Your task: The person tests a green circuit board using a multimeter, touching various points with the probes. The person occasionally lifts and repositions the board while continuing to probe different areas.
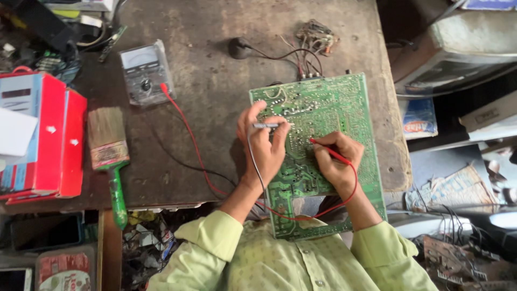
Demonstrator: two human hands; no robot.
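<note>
A large green circuit board [344, 102] lies solder side up on a worn dark table [215, 81]. My left hand [264, 143] rests on the board's left part and holds a black probe [267, 125] flat against the solder points. My right hand [336, 161] grips a red probe [323, 148], its tip touching the board near the middle. A red lead [186, 129] and a black lead [177, 159] run from the probes across the table to a grey analog multimeter [145, 74] at the upper left.
A wide paintbrush with a green handle [110, 156] lies left of the leads. Red boxes [46, 134] sit at the far left. A black plug and wire bundle [301, 46] lie behind the board. Cluttered parts, papers and a casing fill the right side.
</note>
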